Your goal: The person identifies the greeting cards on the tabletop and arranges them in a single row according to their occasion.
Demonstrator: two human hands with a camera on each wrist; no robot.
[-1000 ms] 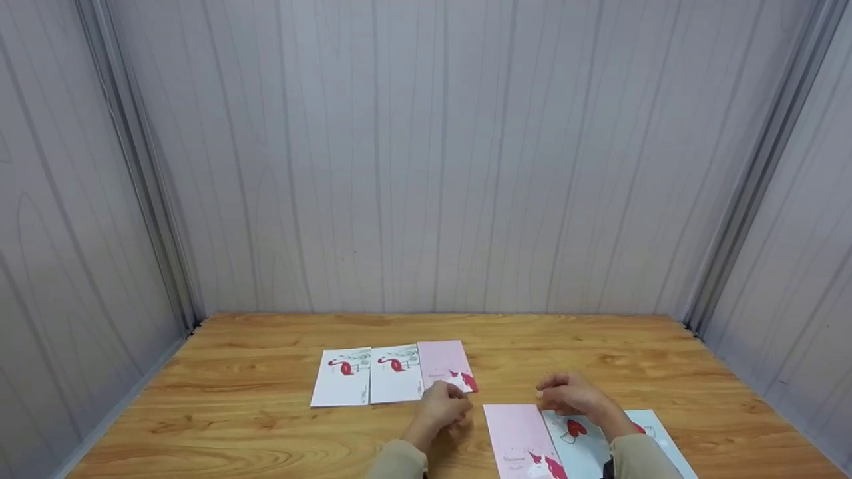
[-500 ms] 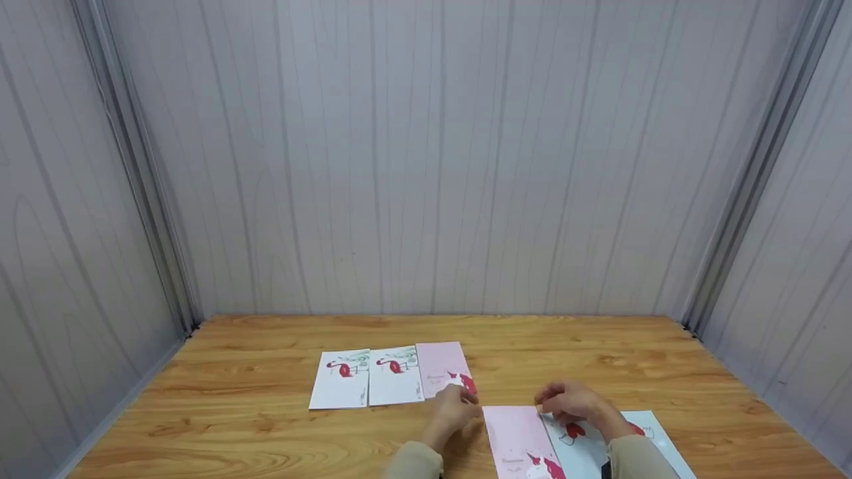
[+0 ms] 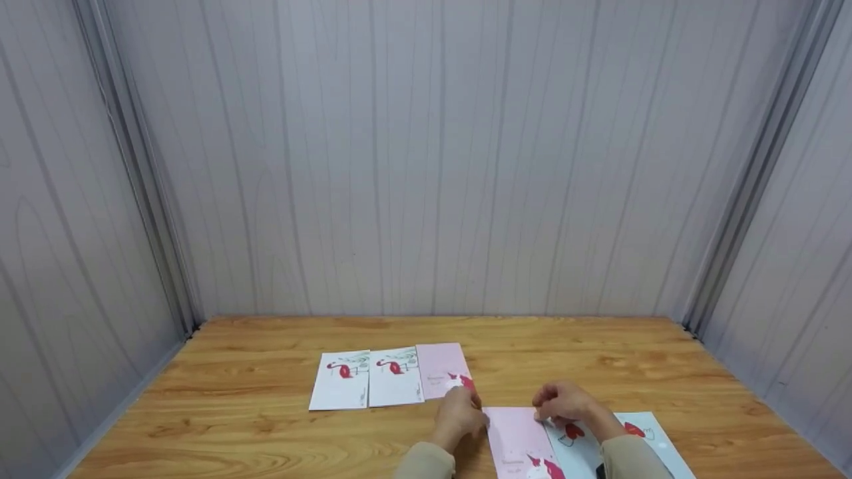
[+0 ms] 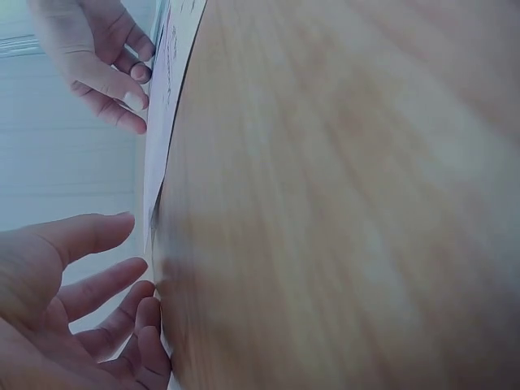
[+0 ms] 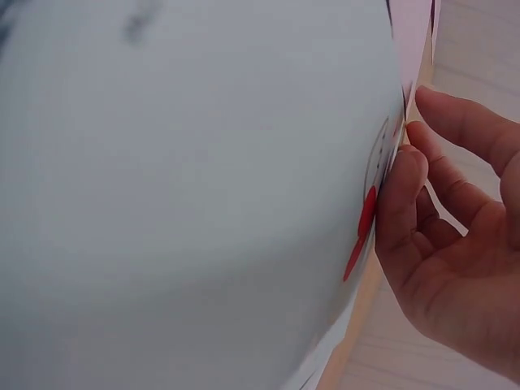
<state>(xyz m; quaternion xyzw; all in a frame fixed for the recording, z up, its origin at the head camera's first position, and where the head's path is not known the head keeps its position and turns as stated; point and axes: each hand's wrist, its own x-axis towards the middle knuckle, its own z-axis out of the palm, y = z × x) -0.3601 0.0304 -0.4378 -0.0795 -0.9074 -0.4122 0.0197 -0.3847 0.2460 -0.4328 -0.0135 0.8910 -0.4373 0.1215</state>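
Note:
My left hand (image 3: 460, 416) is at the upper left corner of a pink unicorn card (image 3: 520, 439). In the left wrist view, thumb and fingers of the left hand (image 4: 89, 309) are loosely bent and spaced apart, close to the card's edge. At the same card's upper right corner is my right hand (image 3: 566, 404), its fingertips right at the edge. The right wrist view has its thumb (image 5: 402, 179) over a white card's border and its index finger held apart. A white card with red hearts (image 3: 578, 452) lies beneath the right hand, against the pink card.
Farther back lie a left flamingo card (image 3: 339, 389), a second flamingo card (image 3: 396, 386) and another pink unicorn card (image 3: 440, 362), in a row. Another white card with a red drawing (image 3: 642, 432) lies right of the right wrist. Pale panels (image 3: 426, 159) enclose the wooden table (image 3: 239, 372).
My left hand has moved right, from below the far pink card to the near pink card's corner. My right hand has shifted slightly down to that card's other corner.

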